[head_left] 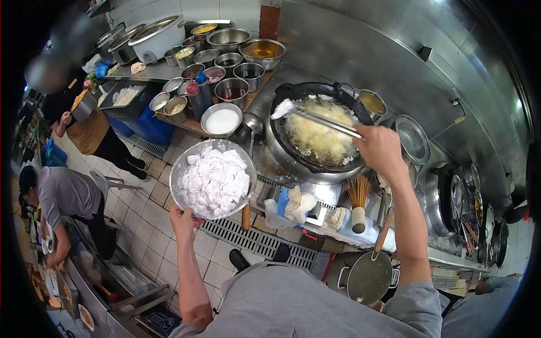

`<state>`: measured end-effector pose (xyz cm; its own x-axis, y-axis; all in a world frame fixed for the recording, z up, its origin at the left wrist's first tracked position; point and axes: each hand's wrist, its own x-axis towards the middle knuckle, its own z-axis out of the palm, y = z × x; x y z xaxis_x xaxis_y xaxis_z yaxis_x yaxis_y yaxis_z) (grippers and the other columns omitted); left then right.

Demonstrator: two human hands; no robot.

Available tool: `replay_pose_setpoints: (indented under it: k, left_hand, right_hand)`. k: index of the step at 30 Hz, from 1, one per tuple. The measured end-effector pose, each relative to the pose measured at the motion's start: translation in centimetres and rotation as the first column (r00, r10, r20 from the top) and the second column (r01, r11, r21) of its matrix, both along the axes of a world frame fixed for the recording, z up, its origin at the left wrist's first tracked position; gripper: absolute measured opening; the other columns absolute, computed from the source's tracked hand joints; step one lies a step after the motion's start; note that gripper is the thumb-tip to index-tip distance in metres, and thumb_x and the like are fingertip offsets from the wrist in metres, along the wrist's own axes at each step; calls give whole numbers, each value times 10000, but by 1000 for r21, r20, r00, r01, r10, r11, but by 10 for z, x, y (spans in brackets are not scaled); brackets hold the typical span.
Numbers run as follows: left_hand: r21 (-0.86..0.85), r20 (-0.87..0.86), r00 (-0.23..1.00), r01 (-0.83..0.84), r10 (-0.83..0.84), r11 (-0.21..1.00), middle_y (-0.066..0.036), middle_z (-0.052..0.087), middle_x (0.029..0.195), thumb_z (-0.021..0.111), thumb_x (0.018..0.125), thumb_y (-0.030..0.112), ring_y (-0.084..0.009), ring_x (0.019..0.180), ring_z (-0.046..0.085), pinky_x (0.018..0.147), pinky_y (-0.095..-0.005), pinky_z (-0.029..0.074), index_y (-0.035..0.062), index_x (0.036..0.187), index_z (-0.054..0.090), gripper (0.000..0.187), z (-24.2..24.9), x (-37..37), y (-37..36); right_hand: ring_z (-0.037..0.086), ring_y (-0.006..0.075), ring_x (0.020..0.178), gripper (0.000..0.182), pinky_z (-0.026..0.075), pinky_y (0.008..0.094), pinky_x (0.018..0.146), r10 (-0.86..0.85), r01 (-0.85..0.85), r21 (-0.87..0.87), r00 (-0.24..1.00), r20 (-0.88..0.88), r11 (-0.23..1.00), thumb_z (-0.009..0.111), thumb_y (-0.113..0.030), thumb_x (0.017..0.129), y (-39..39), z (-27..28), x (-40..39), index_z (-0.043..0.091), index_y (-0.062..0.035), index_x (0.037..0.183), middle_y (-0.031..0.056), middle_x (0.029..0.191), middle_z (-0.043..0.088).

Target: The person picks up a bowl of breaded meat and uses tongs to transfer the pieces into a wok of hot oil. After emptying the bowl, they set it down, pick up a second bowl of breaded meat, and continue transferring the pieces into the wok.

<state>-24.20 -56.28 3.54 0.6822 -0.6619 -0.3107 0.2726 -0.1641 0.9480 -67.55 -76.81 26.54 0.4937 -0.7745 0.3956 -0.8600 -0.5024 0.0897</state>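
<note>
My left hand (183, 222) grips the near rim of a metal bowl (175, 186), which is heaped with white, flour-coated pieces (217, 181). In my right hand (380, 147) is a pair of metal tongs (329, 122), stretched leftward over a large black wok (282, 145). The tong tips hold one white floured piece (283, 109) above the wok's left side. Pale oil (321, 132) bubbles and foams in the wok, and whatever lies under the foam is hidden.
A ladle (253, 124) lies left of the wok beside a bowl of white powder (222, 120). Several metal containers crowd the back counter. A bamboo brush (358, 205), cloth (300, 204) and strainer (369, 276) are near me. Two people (93, 129) (65, 194) work at left.
</note>
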Motion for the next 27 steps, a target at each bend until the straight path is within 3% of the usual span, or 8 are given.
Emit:
replay_pose_setpoints:
  k: [2,7,11,12,16,18,21,27]
  left_hand:
    - [-5,-20,999,-25,25,1000,-215,587,923,525,819,-18,-251,587,649,483,-385,603,-3,1071,375,294,7,-5,-1]
    - [2,32,997,-63,63,998,-224,587,965,524,825,-23,-252,620,654,505,-384,608,-19,1223,345,436,11,-11,1]
    - [9,42,999,-33,33,999,-212,600,993,520,820,-36,-241,637,656,527,-362,609,-14,1375,308,594,16,-12,2]
    - [-14,45,999,-15,16,1000,-208,606,996,517,818,-40,-236,639,656,529,-353,607,-11,1381,319,598,13,-11,2]
    - [-53,92,995,39,-34,998,-196,631,999,507,810,-58,-220,659,662,529,-322,599,2,1384,378,592,8,-6,7]
    - [-22,139,987,81,-77,996,-174,648,996,513,826,-51,-217,704,679,563,-328,608,9,1406,374,599,14,-5,4]
    - [-36,154,986,74,-68,997,-144,631,914,519,818,-58,-200,678,667,544,-324,603,-6,1367,388,567,19,-11,1]
    - [-15,186,981,65,-61,998,-110,600,837,532,813,-65,-180,636,644,513,-319,592,-32,1323,407,526,25,-11,1]
  right_hand:
    - [695,349,746,211,536,450,680,-146,149,40,988,-57,988,652,-190,825,-37,-8,-4,737,-72,978,168,764,696]
    - [708,378,836,227,562,439,770,-295,314,100,941,-169,944,604,-177,830,-142,-73,-4,732,-30,946,194,862,722]
    - [702,381,909,253,553,462,813,-366,373,169,928,-71,912,571,-184,864,-154,-94,2,715,-10,981,219,949,719]
    - [676,394,969,295,531,482,839,-414,414,218,909,-45,884,628,-287,885,-155,-94,2,696,-63,1063,218,984,708]
    - [682,374,918,370,527,465,790,-233,208,218,968,96,953,639,-292,880,-84,-53,23,682,-87,1185,204,961,709]
    - [676,391,841,327,521,463,751,-64,27,274,990,126,961,674,-264,860,-45,-35,34,700,-68,1119,221,890,696]
    - [678,377,833,327,519,447,730,96,-153,457,985,147,876,709,-229,825,7,-11,56,706,-67,1108,221,864,690]
    - [667,384,800,366,516,439,717,366,-380,446,923,121,810,729,-170,780,38,-28,96,695,-41,1121,208,880,688]
